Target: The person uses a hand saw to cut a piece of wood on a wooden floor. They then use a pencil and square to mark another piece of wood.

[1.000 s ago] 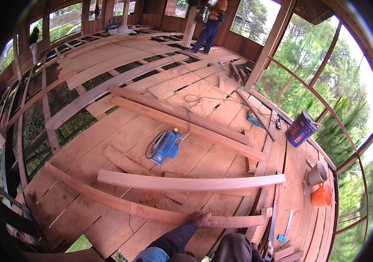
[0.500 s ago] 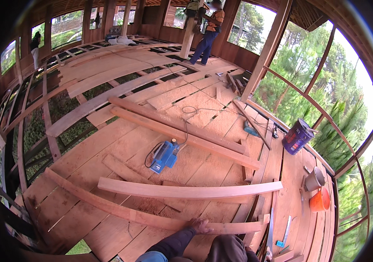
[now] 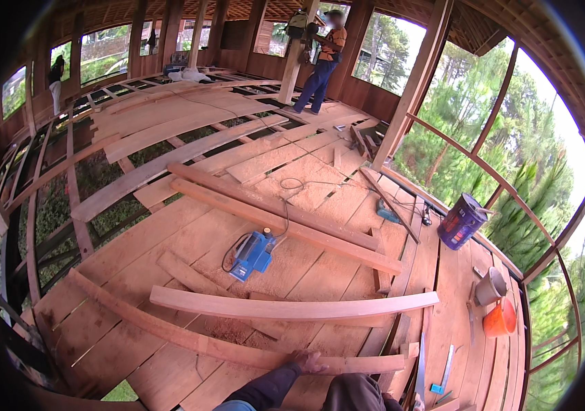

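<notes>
Across the near floor lies a long reddish wooden beam (image 3: 237, 350), bowed by the lens. My left hand (image 3: 308, 362) grips it toward its right end, fingers over its upper edge. The dark-sleeved left forearm comes in from the lower edge beside my dark trouser knee. My right hand does not show. Just beyond is a paler planed beam (image 3: 292, 305), apart from my hand. Farther off stands a blue electric planer (image 3: 252, 255) with its cord, among wood shavings. A hand saw (image 3: 421, 363) lies right of my knee, its handle end unclear at the lower edge.
Two long beams (image 3: 285, 229) lie past the planer. At right are a try square (image 3: 444, 370), an orange bucket (image 3: 500, 318), a grey bucket (image 3: 490, 286) and a purple pail (image 3: 462, 222). Open joist gaps (image 3: 107, 175) lie left. A person (image 3: 320, 65) stands by a far post.
The whole view has shifted slightly, with the floor things a little further left in the picture. My left hand stays on the same beam; nothing else has visibly moved.
</notes>
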A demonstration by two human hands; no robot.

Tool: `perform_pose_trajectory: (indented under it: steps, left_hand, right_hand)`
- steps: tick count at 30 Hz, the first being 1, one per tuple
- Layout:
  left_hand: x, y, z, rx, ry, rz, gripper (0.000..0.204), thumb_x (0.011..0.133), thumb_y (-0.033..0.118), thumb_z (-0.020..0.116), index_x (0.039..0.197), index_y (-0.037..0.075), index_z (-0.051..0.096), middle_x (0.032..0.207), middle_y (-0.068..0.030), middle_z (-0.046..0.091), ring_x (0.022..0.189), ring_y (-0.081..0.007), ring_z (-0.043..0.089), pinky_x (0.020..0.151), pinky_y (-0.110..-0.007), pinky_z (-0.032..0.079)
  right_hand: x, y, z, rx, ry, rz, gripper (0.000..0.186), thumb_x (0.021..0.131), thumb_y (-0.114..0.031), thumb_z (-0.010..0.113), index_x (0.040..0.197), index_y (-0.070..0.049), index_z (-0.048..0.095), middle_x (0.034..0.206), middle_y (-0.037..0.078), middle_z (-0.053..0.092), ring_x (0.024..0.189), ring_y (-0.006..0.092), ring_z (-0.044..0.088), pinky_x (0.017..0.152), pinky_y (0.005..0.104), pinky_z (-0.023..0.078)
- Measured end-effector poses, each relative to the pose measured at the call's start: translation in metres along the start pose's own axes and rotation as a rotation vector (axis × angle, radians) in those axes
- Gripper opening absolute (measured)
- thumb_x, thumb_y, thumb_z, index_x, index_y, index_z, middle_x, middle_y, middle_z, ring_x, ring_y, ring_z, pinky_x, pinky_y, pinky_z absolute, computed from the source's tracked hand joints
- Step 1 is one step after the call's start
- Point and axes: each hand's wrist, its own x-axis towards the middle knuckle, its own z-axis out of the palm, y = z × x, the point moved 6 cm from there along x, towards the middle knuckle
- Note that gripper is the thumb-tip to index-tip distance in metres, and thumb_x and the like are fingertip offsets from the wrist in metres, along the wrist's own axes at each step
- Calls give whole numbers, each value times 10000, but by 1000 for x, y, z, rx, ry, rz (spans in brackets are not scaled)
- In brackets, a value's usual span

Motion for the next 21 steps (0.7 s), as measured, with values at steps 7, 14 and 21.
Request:
perform_pose_trajectory:
  steps: [7,14,21]
  left_hand:
    - [-7,5,-8,39,-56,-19,795,866,798,538,1230,103,670,1224,-187,727,1172,-381,682,992,-511,528]
    - [-2,1,0,-6,-33,-35,841,848,811,544,1249,86,684,1244,-196,721,1185,-389,673,1020,-534,499]
    - [-3,7,-5,-6,-38,-16,833,847,796,568,1226,65,697,1248,-205,715,1177,-389,675,1013,-522,508]
  right_hand:
    - [6,-10,-5,7,0,-14,511,986,-532,556,1431,-288,608,1163,252,720,1152,406,685,939,529,545]
    - [9,-14,-8,4,-4,-14,508,983,-528,563,1427,-286,614,1168,250,721,1156,405,684,941,527,546]
    - [10,-17,-14,-13,-20,9,506,980,-524,570,1423,-284,619,1173,248,721,1159,404,683,942,525,546]
